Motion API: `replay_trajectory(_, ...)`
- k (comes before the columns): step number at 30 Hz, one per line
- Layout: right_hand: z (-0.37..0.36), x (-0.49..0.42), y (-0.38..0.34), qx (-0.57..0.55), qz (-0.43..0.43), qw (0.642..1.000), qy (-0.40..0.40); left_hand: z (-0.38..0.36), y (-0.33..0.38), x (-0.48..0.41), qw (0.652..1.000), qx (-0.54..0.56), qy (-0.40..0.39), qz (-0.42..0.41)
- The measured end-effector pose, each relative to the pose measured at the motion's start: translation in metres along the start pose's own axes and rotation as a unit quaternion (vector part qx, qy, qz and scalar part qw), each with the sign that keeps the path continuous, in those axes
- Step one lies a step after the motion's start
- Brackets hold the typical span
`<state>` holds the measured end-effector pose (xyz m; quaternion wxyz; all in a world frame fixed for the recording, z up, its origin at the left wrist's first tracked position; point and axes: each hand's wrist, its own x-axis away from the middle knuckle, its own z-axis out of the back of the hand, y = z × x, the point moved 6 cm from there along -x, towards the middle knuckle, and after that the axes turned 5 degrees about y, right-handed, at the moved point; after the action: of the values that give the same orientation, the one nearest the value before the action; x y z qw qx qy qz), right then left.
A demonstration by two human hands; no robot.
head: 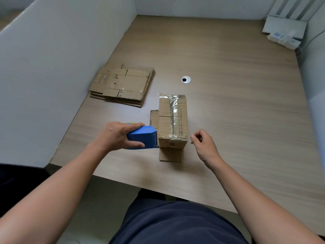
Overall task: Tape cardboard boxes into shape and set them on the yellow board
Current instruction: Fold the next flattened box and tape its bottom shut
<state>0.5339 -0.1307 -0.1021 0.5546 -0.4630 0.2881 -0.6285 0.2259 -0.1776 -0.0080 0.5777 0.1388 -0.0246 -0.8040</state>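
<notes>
Watching from the side: one small brown cardboard box (173,120) is already formed, with clear tape down its top seam, and it sits right between the two sets of fingers. The left hand (117,136) is wrapped around a blue plastic tape dispenser (140,137), whose toothed edge is up against the box's near corner. The right hand (202,145) hangs just off the box's other side, fingers loosely curled, and I can't see anything in them. Flaps stick out underneath, so I'd guess this box isn't finished. Well beyond the left fingers lies a stack of flattened cardboard boxes (123,85), not yet taped. There's no yellow board in sight.
</notes>
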Motion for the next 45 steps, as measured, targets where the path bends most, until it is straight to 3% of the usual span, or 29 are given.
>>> replay_trajectory(13,-0.020,-0.006,0.001,0.046,-0.017,0.997,-0.055,-0.019,-0.009,0.011,0.996,0.002,-0.066,0.062)
replay_trajectory(18,-0.032,-0.003,0.019,0.094,-0.112,0.974,-0.172,-0.020,-0.010,0.010,0.995,-0.016,-0.061,0.071)
replay_trajectory(20,-0.031,-0.002,0.030,0.124,-0.114,0.975,-0.147,-0.019,-0.013,0.011,0.995,-0.020,-0.053,0.079)
replay_trajectory(22,-0.020,-0.005,0.029,0.129,-0.079,0.987,-0.060,-0.018,-0.013,0.012,0.995,-0.026,-0.048,0.079)
replay_trajectory(25,-0.007,-0.006,-0.007,0.112,0.086,0.989,0.034,-0.016,-0.016,0.014,0.995,-0.019,-0.051,0.085)
replay_trajectory(27,-0.015,-0.002,-0.045,0.117,0.236,0.965,0.018,-0.016,-0.018,0.015,0.994,-0.012,-0.064,0.087)
replay_trajectory(30,-0.049,-0.006,-0.088,0.194,0.399,0.892,-0.091,-0.014,-0.020,0.016,0.993,-0.011,-0.068,0.094)
replay_trajectory(33,-0.086,-0.014,-0.094,0.327,0.436,0.811,-0.213,-0.010,-0.021,0.018,0.993,-0.007,-0.064,0.102)
replay_trajectory(36,-0.103,-0.015,-0.070,0.445,0.453,0.733,-0.244,-0.014,-0.024,0.025,0.992,-0.006,-0.073,0.107)
replay_trajectory(40,-0.117,-0.018,-0.070,0.491,0.454,0.708,-0.226,-0.014,-0.036,0.033,0.981,0.020,-0.114,0.155)
replay_trajectory(45,-0.119,-0.013,-0.071,0.498,0.430,0.721,-0.217,-0.017,-0.039,0.033,0.981,0.041,-0.123,0.143)
